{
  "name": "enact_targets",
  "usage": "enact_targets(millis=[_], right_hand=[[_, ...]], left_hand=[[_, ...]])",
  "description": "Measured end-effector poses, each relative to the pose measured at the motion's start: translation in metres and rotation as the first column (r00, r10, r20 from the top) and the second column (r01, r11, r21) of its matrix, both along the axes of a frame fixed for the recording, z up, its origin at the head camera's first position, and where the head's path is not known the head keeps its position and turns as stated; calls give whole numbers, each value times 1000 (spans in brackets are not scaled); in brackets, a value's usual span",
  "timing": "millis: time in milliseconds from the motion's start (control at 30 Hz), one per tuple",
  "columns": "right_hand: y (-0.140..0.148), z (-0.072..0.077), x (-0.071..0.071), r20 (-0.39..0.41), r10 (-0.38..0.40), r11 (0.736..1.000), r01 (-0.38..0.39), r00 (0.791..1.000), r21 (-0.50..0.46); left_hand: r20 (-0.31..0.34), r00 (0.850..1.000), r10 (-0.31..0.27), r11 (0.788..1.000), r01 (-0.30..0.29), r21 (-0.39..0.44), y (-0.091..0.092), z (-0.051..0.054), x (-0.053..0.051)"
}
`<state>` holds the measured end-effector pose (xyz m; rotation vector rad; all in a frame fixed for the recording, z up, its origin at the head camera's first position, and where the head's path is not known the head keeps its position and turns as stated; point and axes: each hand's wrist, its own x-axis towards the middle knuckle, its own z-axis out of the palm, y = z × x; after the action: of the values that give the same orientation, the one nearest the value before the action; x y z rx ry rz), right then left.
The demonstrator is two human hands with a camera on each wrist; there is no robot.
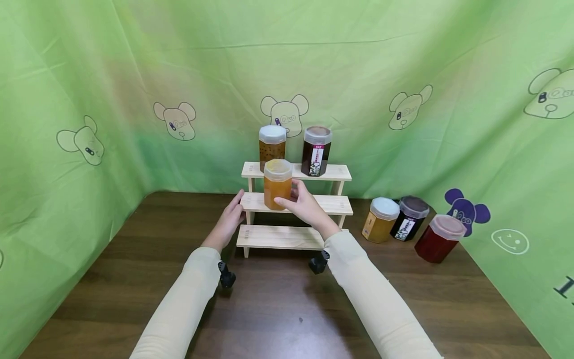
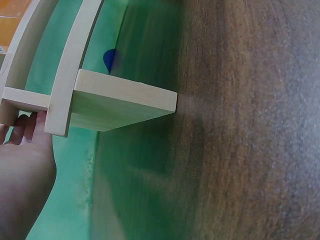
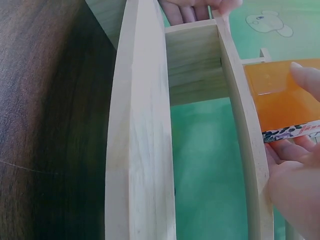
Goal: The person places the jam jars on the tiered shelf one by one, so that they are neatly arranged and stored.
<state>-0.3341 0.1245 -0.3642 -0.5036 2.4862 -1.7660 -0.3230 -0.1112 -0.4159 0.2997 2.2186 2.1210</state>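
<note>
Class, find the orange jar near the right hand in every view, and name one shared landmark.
Head: the orange jar is near the centre.
Left wrist: only a sliver of orange jar, top left corner.
Right wrist: orange jar at the right edge.
Shared landmark: the wooden stand.

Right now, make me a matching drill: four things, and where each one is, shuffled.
1. Orange jar
2. Red jar
3. Speckled jar
4. Left hand

A. On the top shelf
B. At the left end of the rack
C. In the right hand
D. On the table

Pairs: 1-C, 2-D, 3-A, 4-B.
</note>
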Motion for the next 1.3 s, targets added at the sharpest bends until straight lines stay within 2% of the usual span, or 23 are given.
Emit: enact_targets(millis=[200, 333, 400, 667, 933, 1300], right_hand=[[-2, 4, 6, -14, -3, 1000, 4, 1000, 15], [-1, 4, 8, -13, -12, 1000, 12, 1000, 19], [2, 0, 5, -9, -14, 1000, 14, 1000, 16], [17, 0, 16, -2, 2, 999, -3, 1000, -32], [42, 1, 28, -38, -1, 1000, -1, 999, -30], [99, 10, 46, -124, -48, 996, 56, 991, 62]], left_hand=[[-8, 1000, -9, 1000, 9, 6, -1, 4, 4], [0, 1000, -13, 1000, 13, 3, 0, 3, 3], [-7, 1000, -8, 1000, 8, -2, 0, -2, 1], [-10, 1000, -5, 1000, 5, 1, 0, -2, 0], [-14, 1000, -8, 1000, 9, 13, 1, -1, -1], [-8, 1000, 2, 1000, -2, 1, 0, 0, 0]])
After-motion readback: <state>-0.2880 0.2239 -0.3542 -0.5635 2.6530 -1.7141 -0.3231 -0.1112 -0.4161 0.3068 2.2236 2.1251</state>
